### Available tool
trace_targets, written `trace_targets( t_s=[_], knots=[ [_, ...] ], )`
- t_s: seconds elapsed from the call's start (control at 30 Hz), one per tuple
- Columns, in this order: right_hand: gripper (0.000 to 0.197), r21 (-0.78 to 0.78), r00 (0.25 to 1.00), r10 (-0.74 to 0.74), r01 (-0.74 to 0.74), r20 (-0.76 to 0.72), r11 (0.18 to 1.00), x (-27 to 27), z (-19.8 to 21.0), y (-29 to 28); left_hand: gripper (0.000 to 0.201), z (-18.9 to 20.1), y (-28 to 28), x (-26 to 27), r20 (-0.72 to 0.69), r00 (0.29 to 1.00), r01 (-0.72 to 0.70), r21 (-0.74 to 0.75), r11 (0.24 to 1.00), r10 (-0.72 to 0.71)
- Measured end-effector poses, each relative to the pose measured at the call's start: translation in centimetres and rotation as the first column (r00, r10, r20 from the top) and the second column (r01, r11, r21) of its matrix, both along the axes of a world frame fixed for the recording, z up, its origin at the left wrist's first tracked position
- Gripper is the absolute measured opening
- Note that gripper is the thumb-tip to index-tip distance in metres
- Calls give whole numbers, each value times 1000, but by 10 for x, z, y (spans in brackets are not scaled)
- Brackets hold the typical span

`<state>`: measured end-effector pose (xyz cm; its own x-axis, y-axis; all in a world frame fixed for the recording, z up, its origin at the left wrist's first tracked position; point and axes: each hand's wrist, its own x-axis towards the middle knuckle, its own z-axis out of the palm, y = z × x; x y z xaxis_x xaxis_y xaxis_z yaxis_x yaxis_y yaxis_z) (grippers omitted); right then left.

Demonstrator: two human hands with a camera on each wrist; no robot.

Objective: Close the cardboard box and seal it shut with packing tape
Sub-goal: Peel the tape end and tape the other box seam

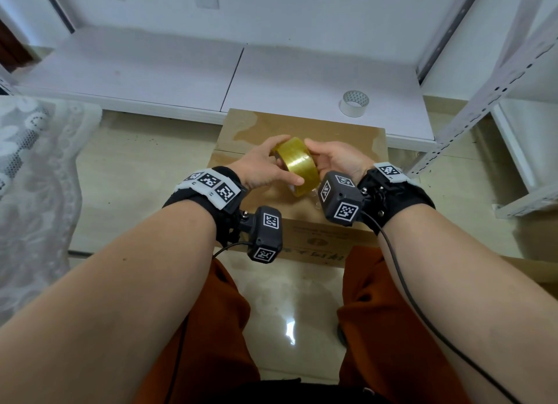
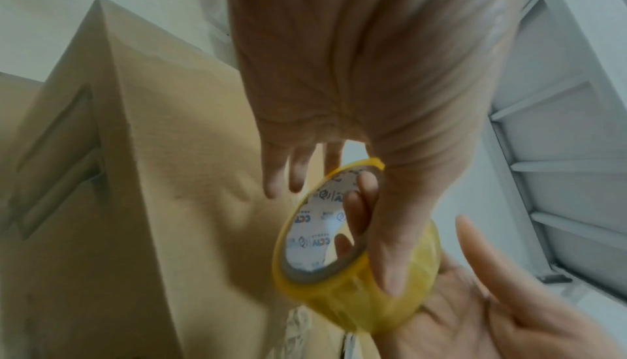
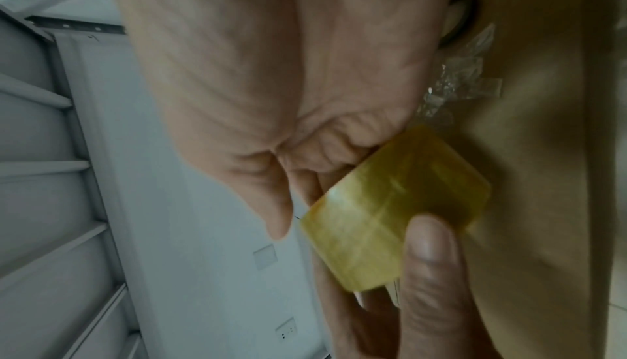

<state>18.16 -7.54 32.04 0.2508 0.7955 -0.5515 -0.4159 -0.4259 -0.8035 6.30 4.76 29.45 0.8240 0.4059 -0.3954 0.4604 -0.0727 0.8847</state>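
The only lettering is on the white paper core of the yellow translucent roll of packing tape (image 2: 313, 233), held between the left hand (image 1: 262, 165) and the right hand (image 1: 335, 159). A round logo and short dark capitals repeat around the core, just beside the fingertips inside it, but they are too blurred to read. Below the grip, the front wall of the brown cardboard box (image 1: 317, 246) bears faint printed lines and a row of dark characters, unreadable. Nearer than the grip, the wristbands and camera housings carry black-and-white square code markers (image 1: 225, 191).
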Motion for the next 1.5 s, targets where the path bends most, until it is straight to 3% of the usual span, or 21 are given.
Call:
trace_targets(
  t_s=[0.07,0.13,0.27,0.37,0.5,0.57,0.97,1.3,1.37,1.43,1.5],
  knots=[
    [48,-2,999,-22,22,-49,1000,1,-1,2,86,2,-4,2,44,999,24,99,995,-29],
    [50,8,991,-56,57,-119,998,2,-2,3,67,2,-8,5,73,996,31,331,943,-58],
    [47,12,961,-127,134,-247,991,7,-5,2,47,-1,-12,13,28,988,90,704,705,-154],
    [46,17,934,-162,177,-318,984,10,-5,1,41,-1,-16,16,67,977,68,803,593,-203],
    [42,32,925,-174,196,-338,980,12,-7,0,33,0,-23,19,144,965,-9,854,521,-220],
    [38,43,917,-177,205,-357,978,10,-6,-1,31,0,-25,20,158,963,-26,862,507,-219],
    [36,42,945,-168,187,-282,981,3,-3,-1,23,-2,-23,18,179,967,-38,805,592,-182],
    [35,40,944,-200,218,-262,975,-6,3,-5,8,-4,-30,13,131,963,-1,874,486,-234],
    [35,43,942,-213,232,-258,972,-6,5,-5,18,-4,-30,12,167,963,-40,864,503,-210],
    [35,47,941,-231,250,-249,967,-6,5,-3,40,-3,-29,12,190,959,-55,852,521,-209],
    [36,58,934,-239,263,-265,963,-6,4,-3,43,-2,-28,12,166,959,-29,866,499,-232]
  ],
)
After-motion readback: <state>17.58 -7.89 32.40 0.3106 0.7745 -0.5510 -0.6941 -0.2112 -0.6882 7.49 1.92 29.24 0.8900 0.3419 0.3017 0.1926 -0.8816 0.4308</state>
